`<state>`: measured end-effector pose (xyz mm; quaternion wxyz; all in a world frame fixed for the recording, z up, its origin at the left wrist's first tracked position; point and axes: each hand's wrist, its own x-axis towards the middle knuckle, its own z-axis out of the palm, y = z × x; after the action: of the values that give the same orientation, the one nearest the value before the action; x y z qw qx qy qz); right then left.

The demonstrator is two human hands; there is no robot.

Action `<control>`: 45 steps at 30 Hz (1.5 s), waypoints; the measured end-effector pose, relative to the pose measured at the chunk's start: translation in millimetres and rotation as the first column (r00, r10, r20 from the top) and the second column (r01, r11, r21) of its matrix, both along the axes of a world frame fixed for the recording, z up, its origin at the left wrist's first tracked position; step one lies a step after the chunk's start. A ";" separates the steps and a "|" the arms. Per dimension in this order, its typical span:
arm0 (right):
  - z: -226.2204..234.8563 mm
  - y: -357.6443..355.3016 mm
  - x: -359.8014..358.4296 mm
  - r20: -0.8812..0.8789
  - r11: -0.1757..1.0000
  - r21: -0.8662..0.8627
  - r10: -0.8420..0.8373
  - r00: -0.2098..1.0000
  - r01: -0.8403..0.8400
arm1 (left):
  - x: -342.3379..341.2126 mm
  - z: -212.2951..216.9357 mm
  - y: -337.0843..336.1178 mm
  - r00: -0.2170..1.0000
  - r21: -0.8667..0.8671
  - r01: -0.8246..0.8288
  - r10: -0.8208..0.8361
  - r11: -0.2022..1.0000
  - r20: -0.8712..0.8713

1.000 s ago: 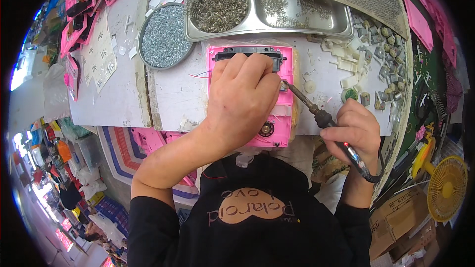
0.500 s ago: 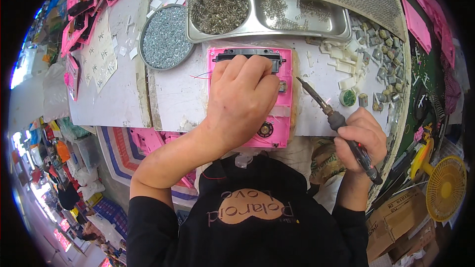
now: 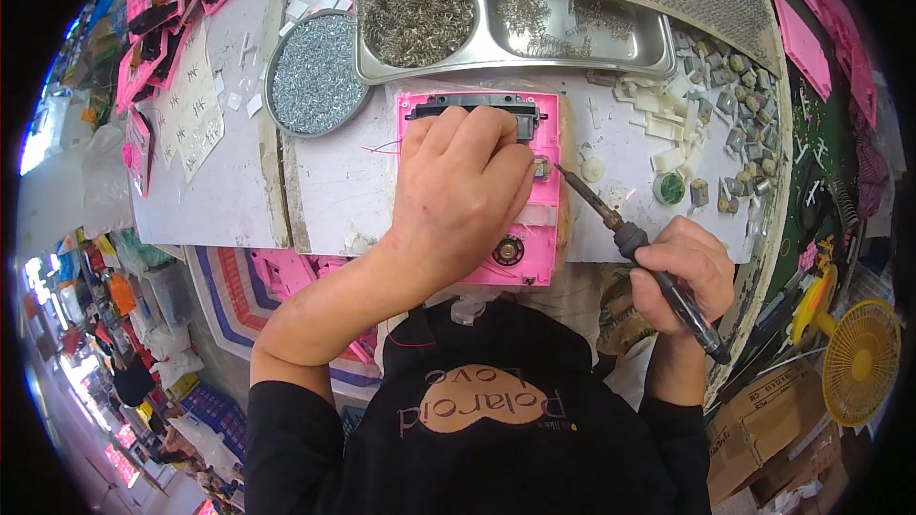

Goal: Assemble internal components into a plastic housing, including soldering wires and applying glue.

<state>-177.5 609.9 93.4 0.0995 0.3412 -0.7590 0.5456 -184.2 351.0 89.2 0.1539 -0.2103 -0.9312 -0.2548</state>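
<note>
A pink plastic casing (image 3: 540,219) lies flat on the white worktop (image 3: 334,181), with a black strip along its far edge and a small round part near its lower right corner. My left hand (image 3: 461,193) rests palm down on the casing, fingers curled over the black strip. My right hand (image 3: 679,272) grips a soldering iron (image 3: 630,243) by its dark handle. The iron's tip points up and left and sits at the casing's right edge, by a small metal part.
A steel compartment tray (image 3: 611,52) holding metal springs sits behind the casing. A round dish of small screws (image 3: 315,72) is at the back left. Small white and metal parts (image 3: 706,133) are strewn to the right. More pink casings (image 3: 162,0) lie far left. A yellow fan (image 3: 859,353) stands lower right.
My right hand drew the soldering iron back to the right, then brought its tip in again to the casing's right edge. My left hand stayed on the casing.
</note>
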 end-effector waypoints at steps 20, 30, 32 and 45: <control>0.6 -12.7 10.1 -0.034 0.990 0.127 -0.059 0.998 0.063 | -0.4 -3.6 -0.8 1.000 0.023 0.005 -0.005 1.000 -0.009; -5.0 -8.4 41.7 0.405 0.951 -0.077 -0.246 0.881 0.301 | 0.2 -2.6 -0.5 1.000 0.015 0.008 -0.008 1.000 -0.007; -3.2 -10.1 38.5 0.407 0.959 -0.086 -0.212 0.888 0.269 | 0.6 -2.7 -0.9 1.000 0.013 0.004 -0.004 1.000 -0.006; -3.9 -12.5 29.0 0.302 0.978 -0.020 -0.193 0.934 0.208 | -0.2 -1.6 0.2 1.000 0.020 -0.002 0.001 1.000 0.003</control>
<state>-148.5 597.5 89.5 0.0478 0.1733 -0.7819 0.5970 -184.4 351.3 87.6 0.1546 -0.2077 -0.9291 -0.2642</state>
